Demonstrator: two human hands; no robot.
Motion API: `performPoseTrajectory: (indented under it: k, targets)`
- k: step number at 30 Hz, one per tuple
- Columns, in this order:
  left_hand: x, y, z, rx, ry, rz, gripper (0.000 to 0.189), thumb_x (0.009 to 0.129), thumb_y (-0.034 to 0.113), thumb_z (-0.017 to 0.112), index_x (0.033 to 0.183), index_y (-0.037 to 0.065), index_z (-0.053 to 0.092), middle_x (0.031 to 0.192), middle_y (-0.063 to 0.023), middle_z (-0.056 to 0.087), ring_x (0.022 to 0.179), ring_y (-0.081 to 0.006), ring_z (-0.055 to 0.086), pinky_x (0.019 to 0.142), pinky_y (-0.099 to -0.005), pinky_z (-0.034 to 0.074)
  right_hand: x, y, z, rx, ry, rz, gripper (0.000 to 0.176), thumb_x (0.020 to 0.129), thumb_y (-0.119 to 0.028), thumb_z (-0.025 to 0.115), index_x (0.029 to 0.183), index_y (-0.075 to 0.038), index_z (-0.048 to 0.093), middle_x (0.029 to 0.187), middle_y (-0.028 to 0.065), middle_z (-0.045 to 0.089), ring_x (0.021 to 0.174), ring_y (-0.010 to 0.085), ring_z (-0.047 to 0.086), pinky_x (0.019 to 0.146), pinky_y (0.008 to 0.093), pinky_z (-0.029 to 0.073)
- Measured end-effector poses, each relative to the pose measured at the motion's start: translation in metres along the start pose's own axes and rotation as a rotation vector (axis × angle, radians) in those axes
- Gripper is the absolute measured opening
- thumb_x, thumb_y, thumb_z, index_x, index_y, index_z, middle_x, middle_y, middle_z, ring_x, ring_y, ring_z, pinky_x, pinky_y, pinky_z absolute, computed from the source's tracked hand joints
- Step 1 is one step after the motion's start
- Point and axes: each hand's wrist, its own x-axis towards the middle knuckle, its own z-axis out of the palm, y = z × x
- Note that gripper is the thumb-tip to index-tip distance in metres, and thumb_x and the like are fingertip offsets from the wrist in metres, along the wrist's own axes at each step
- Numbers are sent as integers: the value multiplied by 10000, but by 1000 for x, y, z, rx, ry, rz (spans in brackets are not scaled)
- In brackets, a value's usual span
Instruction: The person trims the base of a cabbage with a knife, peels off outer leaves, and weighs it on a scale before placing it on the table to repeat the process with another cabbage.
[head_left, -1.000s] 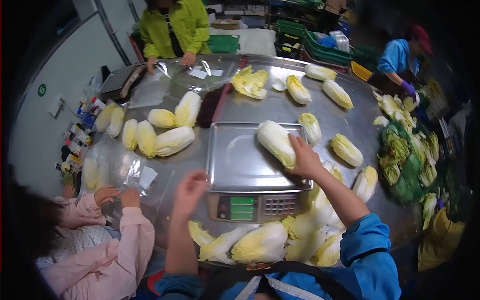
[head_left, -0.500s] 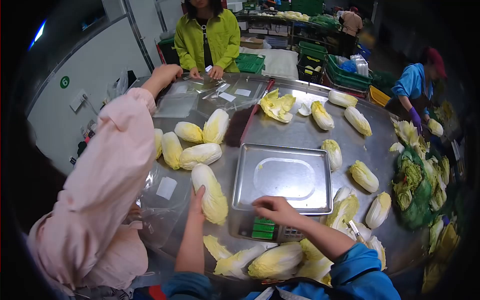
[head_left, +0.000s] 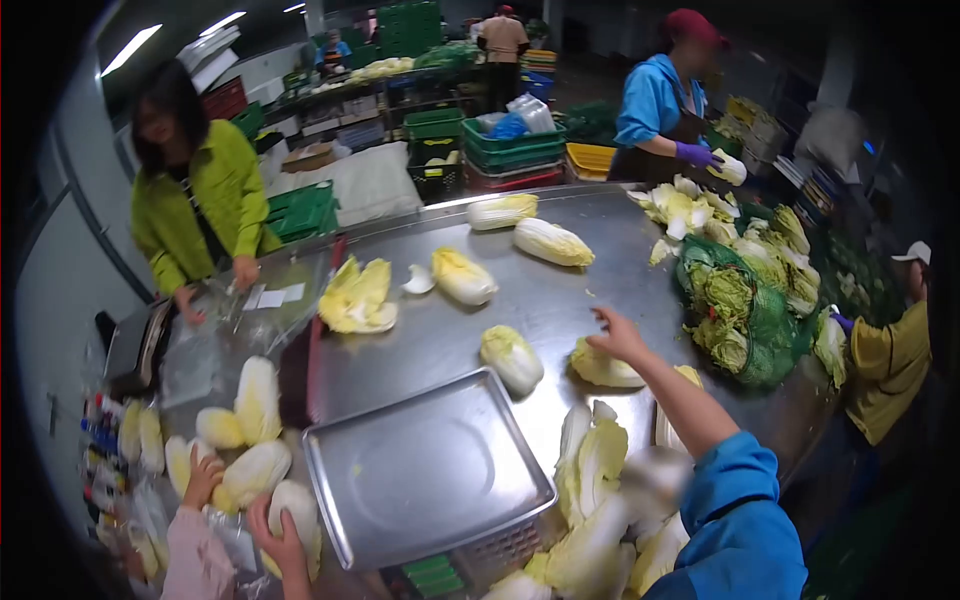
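At the bottom left, my left hand [head_left: 277, 535] is closed against the left side of a white-yellow napa cabbage [head_left: 300, 512], with the thumb over its surface. Several other cabbages, including an upright-lying one [head_left: 258, 400], are grouped just above it. My right hand [head_left: 620, 337] is stretched out at the centre right, fingers apart and holding nothing, just above a yellow-green cabbage [head_left: 600, 368]. Another cabbage [head_left: 512, 360] lies to its left. Between my hands, an empty metal tray [head_left: 430, 470] rests on a scale with a green display [head_left: 433, 577].
A co-worker's hand [head_left: 205, 480] in a pink sleeve touches the grouped cabbages. Loose leaves [head_left: 600, 465] lie right of the tray. A green net bag [head_left: 745, 315] of leaves sits at the right. People stand across the metal table [head_left: 400, 350] and farther right.
The view has turned right. My right hand has moved from above the scale out to a cabbage beyond the tray. My left hand and its cabbage are now beside the grouped cabbages.
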Motion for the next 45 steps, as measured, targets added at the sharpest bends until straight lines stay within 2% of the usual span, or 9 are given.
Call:
performPoseTrajectory:
  k: [8, 14, 16, 22, 23, 26, 29, 39, 45]
  targets:
    - [-44, -6, -2, 23, 130, -408, 194, 809, 57, 544, 975, -43, 564, 923, -133, 597, 846, -227, 561, 776, -303, 453, 201, 34, 17, -689, 95, -83, 1001, 492, -216, 789, 1324, -217, 233, 1316, 162, 294, 1164, 334, 362, 942, 412, 355]
    - [-47, 9, -15, 142, 1, -569, 172, 815, 63, 539, 951, -36, 574, 922, -144, 598, 857, -224, 562, 781, -307, 457, 250, 48, 46, -517, -91, -17, 1027, 487, -257, 807, 1328, -220, 220, 1322, 144, 315, 1145, 334, 404, 909, 448, 380]
    - [-40, 13, -10, 170, -5, -572, 159, 820, 64, 537, 939, -33, 579, 917, -140, 600, 850, -214, 567, 775, -305, 461, 240, 47, 43, -451, 7, -3, 941, 503, -258, 807, 1297, -146, 315, 1260, 154, 413, 1071, 301, 484, 867, 393, 420]
    - [-34, 18, -5, -92, 1, -530, 181, 834, 87, 528, 968, -28, 573, 851, -106, 599, 746, -163, 563, 683, -261, 466, 112, 22, 16, 881, -385, 88, 779, 527, -246, 803, 1186, -8, 463, 1099, 130, 550, 948, 190, 547, 836, 314, 429]
    - [-51, -30, -12, -239, 9, -525, 152, 797, 0, 509, 946, -23, 525, 926, -89, 538, 844, -161, 525, 775, -269, 430, 76, -21, -2, 711, -384, -74, 785, 525, -260, 803, 1188, -12, 463, 1101, 132, 549, 953, 192, 548, 840, 315, 427]
    - [-44, 15, 1, -332, -34, -462, 86, 809, 4, 508, 882, -23, 543, 876, -64, 551, 778, -126, 535, 731, -254, 456, -15, -114, -10, 324, -306, -525, 754, 538, -281, 785, 1183, -39, 477, 1087, 141, 549, 961, 223, 555, 845, 316, 429]
    - [-47, 35, -5, -276, -114, -301, 96, 794, 18, 521, 873, -18, 561, 841, -63, 558, 745, -129, 554, 687, -243, 439, -81, -161, 22, 302, -306, -664, 706, 531, -278, 764, 1155, -72, 506, 1033, 132, 561, 945, 275, 552, 833, 331, 441]
    - [-81, 70, -70, -325, -93, -181, 94, 754, 7, 542, 837, -15, 579, 807, -66, 569, 718, -135, 530, 670, -247, 419, -174, -201, 39, -215, -259, -726, 786, 549, -329, 760, 1214, -94, 413, 1208, 165, 434, 1133, 317, 410, 910, 381, 377]
    - [-112, 71, -113, -262, -125, -168, 121, 750, 28, 556, 860, -16, 582, 819, -76, 573, 716, -136, 523, 672, -241, 418, -198, -174, -42, 240, -115, -425, 635, 663, -250, 714, 1201, -57, 439, 1179, 147, 491, 1086, 272, 475, 896, 372, 378]
